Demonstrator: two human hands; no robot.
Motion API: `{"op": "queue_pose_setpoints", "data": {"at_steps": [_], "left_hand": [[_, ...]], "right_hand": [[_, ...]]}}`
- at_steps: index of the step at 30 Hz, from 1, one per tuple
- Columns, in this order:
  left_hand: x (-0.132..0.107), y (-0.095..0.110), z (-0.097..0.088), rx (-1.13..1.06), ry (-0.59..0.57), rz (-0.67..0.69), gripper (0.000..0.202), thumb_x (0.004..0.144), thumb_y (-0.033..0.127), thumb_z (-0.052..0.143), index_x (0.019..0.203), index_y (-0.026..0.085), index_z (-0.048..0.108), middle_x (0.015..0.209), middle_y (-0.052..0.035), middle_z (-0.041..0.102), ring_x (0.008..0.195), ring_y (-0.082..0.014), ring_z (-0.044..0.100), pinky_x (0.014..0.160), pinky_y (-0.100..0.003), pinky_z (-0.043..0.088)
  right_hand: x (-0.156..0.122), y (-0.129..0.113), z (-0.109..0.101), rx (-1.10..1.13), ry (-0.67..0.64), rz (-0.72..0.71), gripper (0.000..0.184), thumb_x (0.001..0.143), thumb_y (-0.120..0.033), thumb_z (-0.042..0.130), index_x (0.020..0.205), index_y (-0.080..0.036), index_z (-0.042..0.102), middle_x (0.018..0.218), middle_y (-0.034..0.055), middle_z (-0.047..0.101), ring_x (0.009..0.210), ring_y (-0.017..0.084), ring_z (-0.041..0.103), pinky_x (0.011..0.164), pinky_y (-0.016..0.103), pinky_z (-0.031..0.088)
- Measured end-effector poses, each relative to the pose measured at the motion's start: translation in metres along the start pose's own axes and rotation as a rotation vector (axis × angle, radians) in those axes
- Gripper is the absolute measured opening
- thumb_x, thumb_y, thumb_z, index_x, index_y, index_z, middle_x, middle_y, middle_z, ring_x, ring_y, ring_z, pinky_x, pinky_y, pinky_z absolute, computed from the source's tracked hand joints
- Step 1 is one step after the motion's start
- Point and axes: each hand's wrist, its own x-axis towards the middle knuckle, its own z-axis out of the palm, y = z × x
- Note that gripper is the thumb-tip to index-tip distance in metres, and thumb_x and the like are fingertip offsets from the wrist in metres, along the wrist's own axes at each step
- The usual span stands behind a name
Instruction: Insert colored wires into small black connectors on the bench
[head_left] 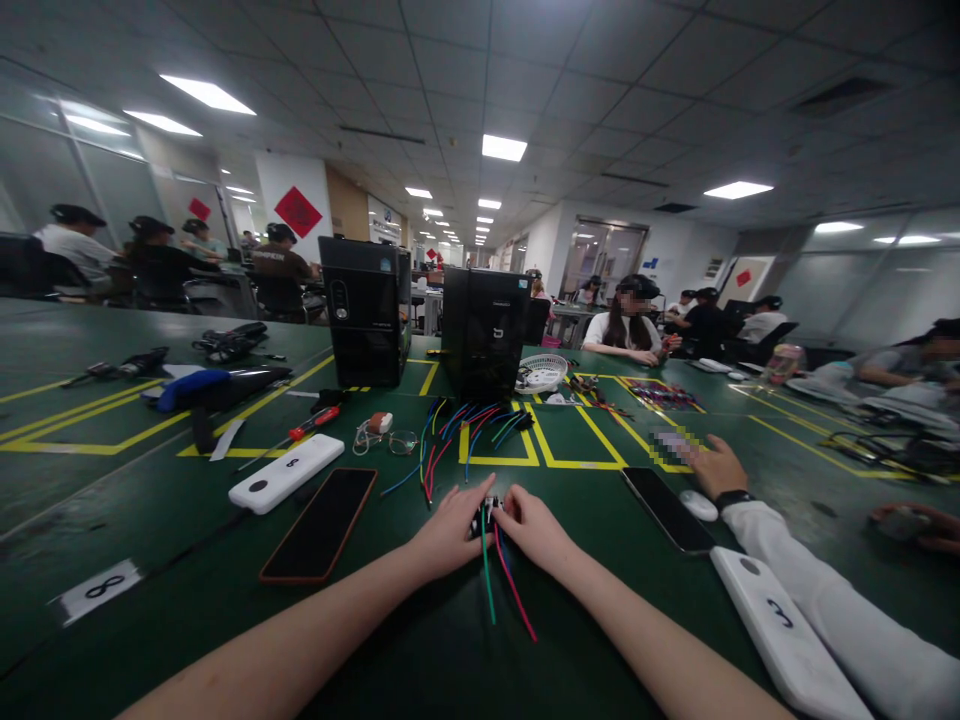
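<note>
Both my hands meet over a small black and white part (489, 512) low in the middle of the green table. A green wire (488, 580) and a red wire (517, 590) run from it toward me. My left hand (452, 525) closes on the part's left side, and my right hand (534, 530) closes on its right side. Fingers cover much of the part, so its kind does not show. Just beyond lies a spread of blue, red, yellow and green wires (450, 435).
Two black computer towers (365, 320) stand ahead. Left lie a phone (321, 525), a white power bank (287, 473), a screwdriver (315, 423) and glasses (403, 442). At right, a co-worker's hand (720, 468) is near another phone (667, 510) and a long white device (780, 630).
</note>
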Motion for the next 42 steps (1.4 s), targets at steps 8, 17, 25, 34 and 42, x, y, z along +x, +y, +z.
{"op": "queue_pose_setpoints", "data": {"at_steps": [8, 17, 25, 34, 42], "left_hand": [[0.001, 0.003, 0.0, -0.027, 0.04, 0.003, 0.081, 0.069, 0.027, 0.063, 0.138, 0.024, 0.021, 0.122, -0.0069, 0.051, 0.112, -0.0242, 0.045, 0.098, -0.039, 0.031], [0.004, 0.009, 0.0, 0.025, 0.013, -0.073, 0.08, 0.069, 0.031, 0.062, 0.138, 0.024, 0.021, 0.123, -0.0073, 0.049, 0.111, -0.0259, 0.044, 0.094, -0.038, 0.032], [0.004, 0.014, 0.002, 0.081, 0.026, -0.122, 0.081, 0.069, 0.034, 0.061, 0.138, 0.025, 0.02, 0.121, -0.0069, 0.049, 0.109, -0.0263, 0.044, 0.09, -0.038, 0.031], [0.004, 0.015, 0.005, 0.051, 0.05, -0.135, 0.079, 0.068, 0.03, 0.06, 0.137, 0.024, 0.021, 0.115, -0.0062, 0.052, 0.106, -0.0254, 0.045, 0.088, -0.035, 0.032], [0.002, 0.014, 0.007, -0.016, 0.074, -0.152, 0.081, 0.068, 0.031, 0.062, 0.138, 0.023, 0.021, 0.113, -0.0066, 0.054, 0.106, -0.0246, 0.047, 0.088, -0.035, 0.032]], "right_hand": [[0.007, -0.002, 0.007, -0.004, 0.029, 0.086, 0.02, 0.075, -0.03, 0.051, 0.06, -0.018, 0.045, 0.056, -0.0037, 0.047, 0.053, 0.009, 0.042, 0.051, 0.02, 0.028], [0.013, -0.002, 0.012, 0.115, 0.056, 0.166, 0.014, 0.069, -0.018, 0.048, 0.055, -0.017, 0.043, 0.052, -0.0039, 0.046, 0.051, 0.008, 0.042, 0.051, 0.019, 0.029], [0.01, -0.006, 0.012, 0.099, 0.034, 0.178, 0.015, 0.072, -0.019, 0.046, 0.057, -0.017, 0.044, 0.054, -0.0039, 0.045, 0.052, 0.008, 0.041, 0.05, 0.019, 0.028], [-0.004, -0.026, 0.002, -0.291, 0.081, 0.051, 0.015, 0.08, -0.023, 0.046, 0.069, -0.016, 0.053, 0.067, 0.0021, 0.056, 0.06, 0.01, 0.045, 0.055, 0.022, 0.026], [0.006, -0.013, -0.02, -0.291, 0.153, 0.066, 0.019, 0.084, -0.024, 0.042, 0.069, -0.016, 0.052, 0.068, 0.0019, 0.056, 0.062, 0.011, 0.047, 0.057, 0.022, 0.028]]}}
